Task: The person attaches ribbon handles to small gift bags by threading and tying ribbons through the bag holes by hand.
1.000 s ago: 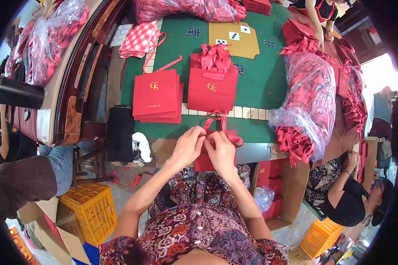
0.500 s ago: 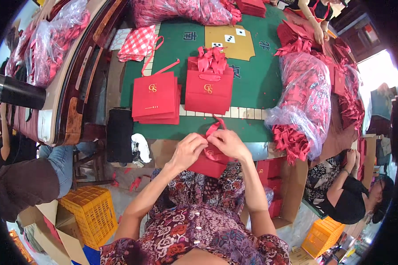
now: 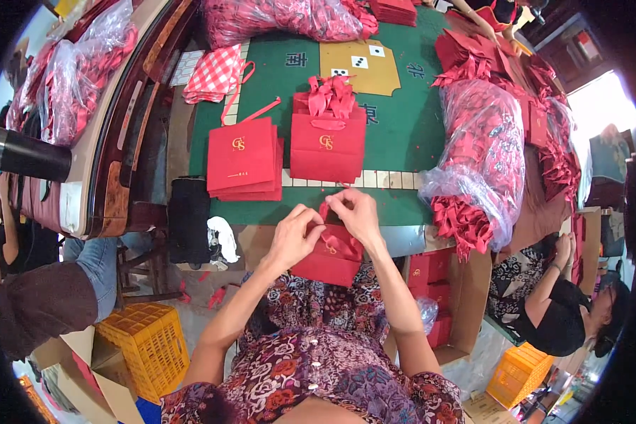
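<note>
The red bag (image 3: pixel 330 256) sat at the near edge of the green bench (image 3: pixel 403 127), half over the person's lap. Both hands were pinched on its red ribbon handle (image 3: pixel 325 212) up at the bag's top: left hand (image 3: pixel 295 237) with fingers curled on the ribbon, right hand (image 3: pixel 353 214) gripping it just beside. Past the bag, further onto the bench, a flat stack of bags (image 3: pixel 244 159) lay to the left and a pile with ribbons bunched on top (image 3: pixel 328 134) next to it. Right of the bag, a clear plastic sack of red stuff (image 3: pixel 484 159) slumped over the bench edge. A yellow crate (image 3: pixel 148 346) was down on the floor, left of the bag.
</note>
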A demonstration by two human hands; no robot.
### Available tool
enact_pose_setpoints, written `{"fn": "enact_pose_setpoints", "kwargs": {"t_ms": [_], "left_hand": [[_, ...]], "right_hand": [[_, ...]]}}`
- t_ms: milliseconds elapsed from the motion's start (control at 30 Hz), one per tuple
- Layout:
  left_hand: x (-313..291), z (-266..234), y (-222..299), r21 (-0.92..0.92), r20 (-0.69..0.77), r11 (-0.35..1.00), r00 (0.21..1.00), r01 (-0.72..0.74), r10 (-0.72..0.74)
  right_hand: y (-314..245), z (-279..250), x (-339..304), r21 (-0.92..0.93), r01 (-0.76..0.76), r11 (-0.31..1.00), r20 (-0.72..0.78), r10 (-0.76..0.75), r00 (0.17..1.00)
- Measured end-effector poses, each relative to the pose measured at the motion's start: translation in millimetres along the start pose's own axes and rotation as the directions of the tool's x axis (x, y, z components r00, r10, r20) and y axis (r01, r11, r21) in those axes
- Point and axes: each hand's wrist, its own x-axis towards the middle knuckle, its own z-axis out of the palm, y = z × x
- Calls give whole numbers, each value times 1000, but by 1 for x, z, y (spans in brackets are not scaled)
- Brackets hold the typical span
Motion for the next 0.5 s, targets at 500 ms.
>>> {"fn": "enact_pose_setpoints", "kwargs": {"t_ms": [500], "left_hand": [[25, 16, -9, 158, -134, 974, 981, 161, -140]], "right_hand": [[15, -34, -17, -49, -77, 996, -279, 61, 958]]}}
